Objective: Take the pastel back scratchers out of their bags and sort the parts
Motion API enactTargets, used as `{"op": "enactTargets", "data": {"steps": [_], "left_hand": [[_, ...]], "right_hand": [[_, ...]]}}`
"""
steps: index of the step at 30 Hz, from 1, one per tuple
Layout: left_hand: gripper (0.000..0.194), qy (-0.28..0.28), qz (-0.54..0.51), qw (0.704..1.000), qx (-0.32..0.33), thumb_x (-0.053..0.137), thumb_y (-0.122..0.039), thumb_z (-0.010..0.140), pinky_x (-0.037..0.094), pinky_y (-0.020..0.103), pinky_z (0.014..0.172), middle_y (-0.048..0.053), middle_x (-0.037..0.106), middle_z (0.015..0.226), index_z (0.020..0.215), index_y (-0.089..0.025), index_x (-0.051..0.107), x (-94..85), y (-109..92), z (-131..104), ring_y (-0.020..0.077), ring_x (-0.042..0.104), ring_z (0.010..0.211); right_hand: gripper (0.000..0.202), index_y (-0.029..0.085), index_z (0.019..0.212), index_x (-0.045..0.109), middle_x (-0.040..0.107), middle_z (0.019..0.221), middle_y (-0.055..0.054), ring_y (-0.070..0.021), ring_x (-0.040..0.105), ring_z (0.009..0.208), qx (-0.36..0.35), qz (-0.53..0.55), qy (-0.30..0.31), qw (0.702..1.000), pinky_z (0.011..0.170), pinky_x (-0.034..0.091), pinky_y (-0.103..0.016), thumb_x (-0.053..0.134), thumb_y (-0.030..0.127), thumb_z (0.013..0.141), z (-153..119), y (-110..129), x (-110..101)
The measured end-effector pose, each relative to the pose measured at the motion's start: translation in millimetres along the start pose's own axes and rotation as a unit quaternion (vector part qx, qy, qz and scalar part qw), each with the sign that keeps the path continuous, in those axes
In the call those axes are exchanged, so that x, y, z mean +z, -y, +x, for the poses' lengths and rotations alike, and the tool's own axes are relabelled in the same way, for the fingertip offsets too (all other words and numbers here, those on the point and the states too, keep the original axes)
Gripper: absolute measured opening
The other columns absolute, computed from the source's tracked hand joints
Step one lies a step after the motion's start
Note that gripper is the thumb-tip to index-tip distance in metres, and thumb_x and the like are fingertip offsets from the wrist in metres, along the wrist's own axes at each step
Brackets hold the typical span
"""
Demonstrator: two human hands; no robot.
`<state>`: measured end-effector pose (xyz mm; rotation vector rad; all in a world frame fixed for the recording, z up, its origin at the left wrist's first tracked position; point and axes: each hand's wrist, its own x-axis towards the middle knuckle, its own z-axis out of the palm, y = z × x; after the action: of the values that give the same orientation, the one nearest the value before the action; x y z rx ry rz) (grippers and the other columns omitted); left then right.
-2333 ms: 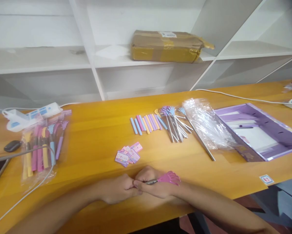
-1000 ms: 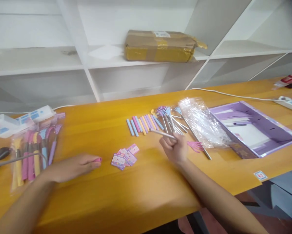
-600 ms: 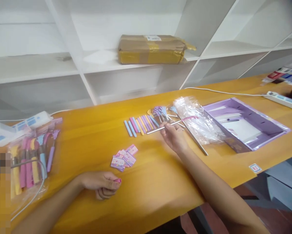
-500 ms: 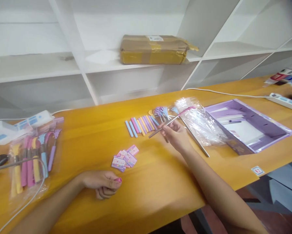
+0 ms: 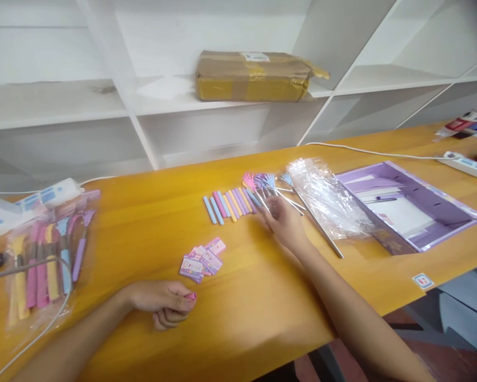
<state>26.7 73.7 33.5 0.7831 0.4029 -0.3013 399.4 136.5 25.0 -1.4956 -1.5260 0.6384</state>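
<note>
My left hand (image 5: pixel 168 303) is closed around a small pink piece (image 5: pixel 191 297), whose end shows at the thumb. My right hand (image 5: pixel 283 220) is at the pile of metal rods with hand-shaped heads, its fingers bent at the rod of a pink hand-shaped head (image 5: pixel 253 181). Blue heads (image 5: pixel 269 181) lie beside it. Left of the right hand, a row of coloured tubes (image 5: pixel 233 204) in blue, pink, yellow and purple lies on the table. Small printed cards (image 5: pixel 203 260) are piled between the hands.
A plastic bag of coloured scratchers (image 5: pixel 49 260) lies at the left, near power strips (image 5: pixel 49 196). Clear plastic bags (image 5: pixel 329 199) and a purple box (image 5: pixel 441 217) with papers are at the right. A taped parcel (image 5: pixel 254 77) sits on the shelf.
The pink-headed rod has swung from pointing right to standing with its head up and left at the pile, and my right hand has turned down with it. My left hand stays closed.
</note>
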Motion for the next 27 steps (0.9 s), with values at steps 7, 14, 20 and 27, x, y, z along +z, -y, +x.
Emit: {"op": "enactTargets", "data": {"steps": [7, 14, 20, 27], "left_hand": [[0.054, 0.001, -0.004, 1.000, 0.002, 0.057, -0.059, 0.105, 0.012, 0.025, 0.045, -0.007, 0.019, 0.060, 0.073, -0.023, 0.032, -1.1, 1.4, 0.7, 0.0095, 0.014, 0.049], [0.052, -0.004, -0.007, 1.000, 0.014, 0.056, -0.055, 0.106, 0.012, 0.024, 0.044, -0.007, 0.019, 0.059, 0.073, -0.023, 0.032, -2.3, 4.4, 0.8, 0.0096, 0.014, 0.048], [0.052, 0.007, -0.008, 1.000, 0.015, 0.056, -0.059, 0.106, 0.015, 0.023, 0.044, -0.008, 0.019, 0.059, 0.075, -0.024, 0.032, -3.1, 3.5, 1.0, 0.0102, 0.013, 0.048], [0.050, 0.010, -0.012, 1.000, 0.018, 0.054, -0.057, 0.107, 0.015, 0.024, 0.044, -0.008, 0.020, 0.059, 0.076, -0.024, 0.033, -3.9, 4.8, 1.9, 0.0096, 0.012, 0.047]], "right_hand": [[0.028, 0.020, 0.105, 0.062, 0.067, 0.096, -0.008, -0.0166, 0.062, 0.069, -0.055, -0.057, -0.077, 0.994, 0.061, 0.052, -0.030, 0.064, 0.046, 0.099, 6.1, -8.8, -6.0], [0.030, 0.020, 0.120, 0.061, 0.073, 0.091, -0.006, -0.0210, 0.069, 0.075, -0.066, -0.185, -0.085, 0.977, 0.070, 0.052, -0.033, 0.062, 0.038, 0.097, 13.3, -24.3, -15.3], [0.027, 0.020, 0.117, 0.061, 0.077, 0.091, -0.007, -0.0223, 0.070, 0.071, -0.049, -0.319, -0.034, 0.946, 0.060, 0.040, -0.029, 0.062, 0.034, 0.094, 11.1, -28.9, -16.5], [0.024, 0.020, 0.117, 0.063, 0.078, 0.104, -0.010, -0.0251, 0.072, 0.084, -0.022, -0.372, -0.057, 0.926, 0.069, 0.044, -0.031, 0.060, 0.035, 0.099, 13.4, -23.9, -17.7]]}}
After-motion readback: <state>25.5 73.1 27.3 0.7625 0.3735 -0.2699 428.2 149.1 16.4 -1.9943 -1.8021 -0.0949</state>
